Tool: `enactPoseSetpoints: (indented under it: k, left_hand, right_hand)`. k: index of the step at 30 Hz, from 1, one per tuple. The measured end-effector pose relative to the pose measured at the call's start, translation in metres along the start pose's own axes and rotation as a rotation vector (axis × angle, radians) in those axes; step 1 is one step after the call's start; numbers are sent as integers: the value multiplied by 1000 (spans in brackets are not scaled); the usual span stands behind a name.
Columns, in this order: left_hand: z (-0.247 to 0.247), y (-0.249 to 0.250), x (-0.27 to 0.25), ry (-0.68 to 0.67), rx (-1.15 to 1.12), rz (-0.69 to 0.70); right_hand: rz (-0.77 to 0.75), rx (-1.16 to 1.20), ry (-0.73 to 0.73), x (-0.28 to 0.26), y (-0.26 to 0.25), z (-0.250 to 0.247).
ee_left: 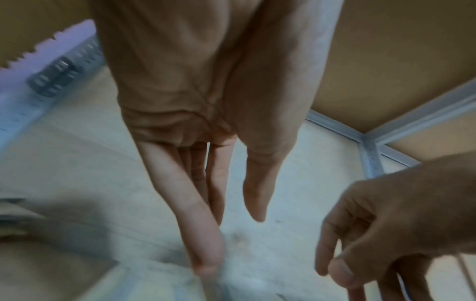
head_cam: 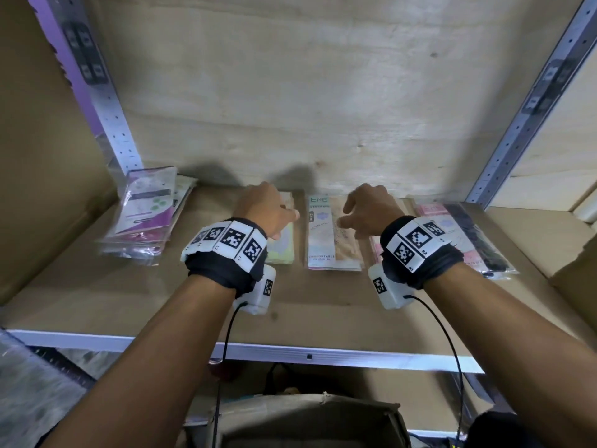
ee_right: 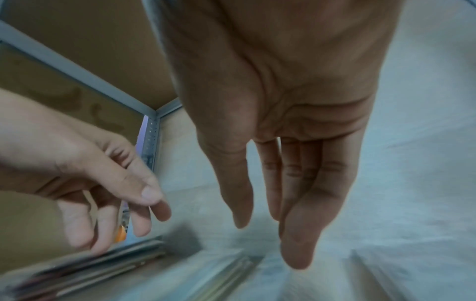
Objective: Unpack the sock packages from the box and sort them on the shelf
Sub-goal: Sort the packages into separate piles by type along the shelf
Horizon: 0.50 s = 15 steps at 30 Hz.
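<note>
Plywood shelf (head_cam: pixel 323 305) backed by a pale board is laid with sock packages (head_cam: pixel 332 234) in rows. Nothing is held: left hand (head_cam: pixel 265 208) and right hand (head_cam: pixel 371 208) hover slack-fingered above them. Placement seems finished; another package must be fetched from the cardboard box (head_cam: pixel 310 421) below.

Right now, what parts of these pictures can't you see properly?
- Green sock pack: head view, mostly hidden behind the left hand.
- Pink pack: head view, covered by the right hand and its wristband.
- Cardboard box: cut off by the bottom edge; contents unseen.
- Packs under the hands: both wrist views, too blurred to read.
</note>
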<state>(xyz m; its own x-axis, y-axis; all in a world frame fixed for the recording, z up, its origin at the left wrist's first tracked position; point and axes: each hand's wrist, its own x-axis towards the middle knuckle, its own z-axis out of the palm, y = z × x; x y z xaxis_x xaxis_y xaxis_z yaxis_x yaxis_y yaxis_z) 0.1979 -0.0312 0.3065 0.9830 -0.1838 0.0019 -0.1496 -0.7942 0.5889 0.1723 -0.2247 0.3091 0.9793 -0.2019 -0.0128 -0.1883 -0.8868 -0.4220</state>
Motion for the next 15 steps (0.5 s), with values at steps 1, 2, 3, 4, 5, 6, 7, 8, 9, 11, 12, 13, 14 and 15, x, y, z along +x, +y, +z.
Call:
enactPoseSetpoints:
  k: [1, 2, 3, 4, 5, 6, 7, 8, 9, 11, 12, 13, 14, 15]
  left_hand:
    - [-13, -10, 1, 40, -39, -17]
    - [-26, -23, 2, 80, -67, -36]
    - [-39, -38, 3, 121, -79, -60]
    - [-50, -55, 4, 161, -86, -91]
    - [-61, -72, 3, 203, -88, -124]
    - [-72, -89, 3, 243, -73, -157]
    - [-81, -107, 1, 284, -41, -189]
    - [-89, -123, -1, 320, -11, -227]
    - [-97, -139, -3, 342, -15, -258]
    - [-109, -166, -5, 331, -55, -294]
    - [-113, -177, -7, 312, -59, -312]
    - [-116, -186, -10, 290, -56, -332]
    - [-118, -195, -12, 264, -47, -347]
    - [-117, -201, -13, 233, -43, -356]
  right_hand:
    - [-37, 42, 4, 1, -8, 0]
    - [-73, 87, -3, 2, -17, 1]
    - [-105, 139, -22, 4, -28, 4]
    - [-128, 204, -51, 6, -40, 9]
    - [-142, 282, -85, 7, -55, 16]
    - [-152, 364, -121, 10, -70, 25]
    - [-161, 437, -158, 12, -87, 35]
    - [-172, 487, -192, 15, -104, 46]
    - [-181, 525, -219, 17, -121, 58]
    - [-185, 595, -262, 23, -153, 82]
    - [-178, 630, -288, 26, -167, 94]
    - [-164, 658, -316, 28, -181, 105]
    - [-149, 678, -337, 29, -193, 116]
    - [-137, 689, -353, 29, -203, 125]
